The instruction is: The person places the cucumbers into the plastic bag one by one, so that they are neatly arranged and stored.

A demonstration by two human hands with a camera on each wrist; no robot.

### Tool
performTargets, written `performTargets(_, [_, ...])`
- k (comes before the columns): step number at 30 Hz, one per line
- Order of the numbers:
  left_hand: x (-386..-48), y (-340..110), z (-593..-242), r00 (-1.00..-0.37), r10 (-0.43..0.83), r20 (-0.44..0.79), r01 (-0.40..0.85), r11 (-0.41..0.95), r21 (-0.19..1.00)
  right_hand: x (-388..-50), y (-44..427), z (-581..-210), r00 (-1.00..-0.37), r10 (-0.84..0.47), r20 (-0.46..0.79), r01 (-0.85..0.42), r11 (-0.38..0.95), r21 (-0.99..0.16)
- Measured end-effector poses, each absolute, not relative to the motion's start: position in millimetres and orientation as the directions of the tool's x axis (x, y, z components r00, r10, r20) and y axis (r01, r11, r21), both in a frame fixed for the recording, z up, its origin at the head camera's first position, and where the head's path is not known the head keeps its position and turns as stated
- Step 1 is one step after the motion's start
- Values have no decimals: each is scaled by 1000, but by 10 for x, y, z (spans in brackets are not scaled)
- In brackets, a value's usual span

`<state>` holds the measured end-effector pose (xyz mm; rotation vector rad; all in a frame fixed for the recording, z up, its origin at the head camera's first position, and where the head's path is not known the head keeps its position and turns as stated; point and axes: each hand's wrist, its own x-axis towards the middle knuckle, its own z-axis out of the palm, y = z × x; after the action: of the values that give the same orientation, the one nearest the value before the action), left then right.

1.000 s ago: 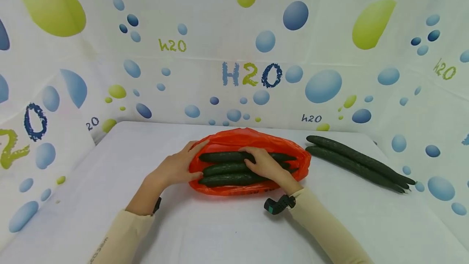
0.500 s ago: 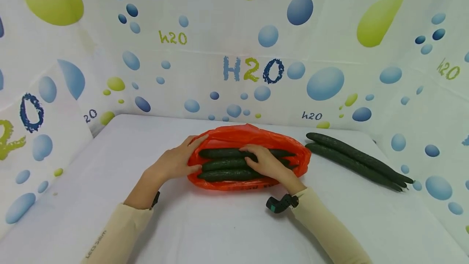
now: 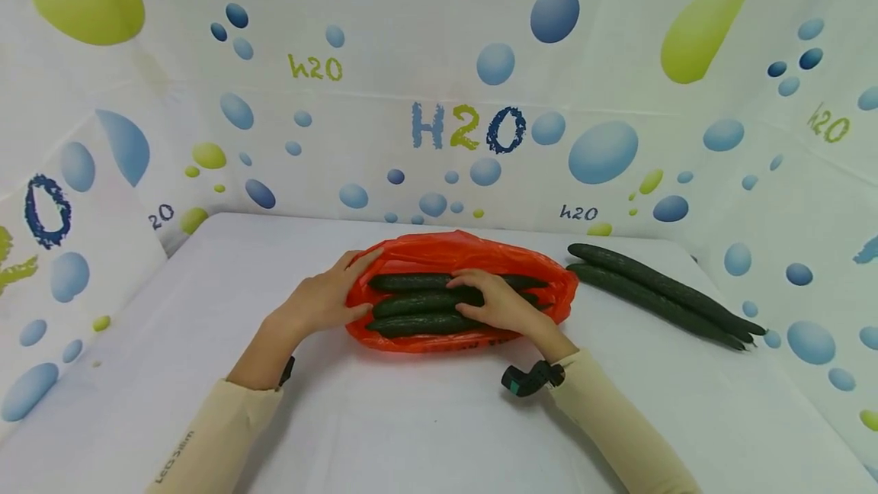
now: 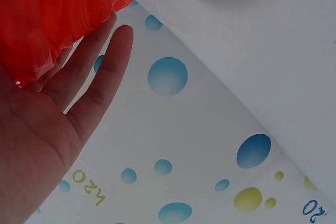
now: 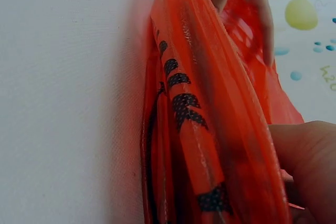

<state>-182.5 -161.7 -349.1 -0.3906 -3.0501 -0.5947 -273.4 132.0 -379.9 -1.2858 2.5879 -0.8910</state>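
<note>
On the white tabletop (image 3: pixel 384 410), centre: one red plastic bag (image 3: pixel 473 246), lying lengthwise, mouth facing up. Inside it, three dark green cucumbers side by side, roughly parallel to the bag's long sides: far cucumber (image 3: pixel 409 282), middle cucumber (image 3: pixel 418 303), near cucumber (image 3: pixel 421 324). Dark printed marks (image 5: pixel 186 111) run along the bag's near side; text not legible.

Left hand (image 3: pixel 322 299): at the bag's left end, fingers extended and spread, index along the rim, thumb tip by the cucumbers' left ends. It touches the bag without curling round it.

Right hand (image 3: pixel 501 302): over the right half of the bag, lying across the cucumbers, fingers bent, thumb parted from them. Fingertips reach the far cucumber; whether it grips one or merely rests there, cannot tell.

Right of the bag: two loose cucumbers, upper one (image 3: pixel 652 273) and lower one (image 3: pixel 631 292), side by side, slanting toward the near right. Their left ends lie just beside the bag; contact uncertain.

Both sleeves (image 3: pixel 617 418) are beige. Behind: white backdrop (image 3: pixel 384 36) with blue and green drops and "H2O" lettering.
</note>
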Motion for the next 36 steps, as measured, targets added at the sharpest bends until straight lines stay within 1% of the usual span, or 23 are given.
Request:
performTargets(9, [-1825,-1619,-3471,-969,243,52,245,896,371,-2672,1444,-3753,-611,-778,150,-707,450,-545])
performTargets(17, [-1841,-1624,-3493,-969,244,47,244,896,371,-2621,1570,-3691,-550,-814,189,-752,384,-535])
performTargets(22, [-1850,-1628,-3506,-967,248,53,249,894,373,-2586,1638,-3655,-529,-810,251,-762,324,-560])
performTargets(30, [-1870,-1634,-3520,-964,260,59,263,889,376,-2598,1779,-3646,-527,-763,376,-769,239,-592])
performTargets(36, [-1872,-1657,-3501,-963,262,61,265,890,372,-2613,1878,-3624,-508,-717,478,-802,191,-566])
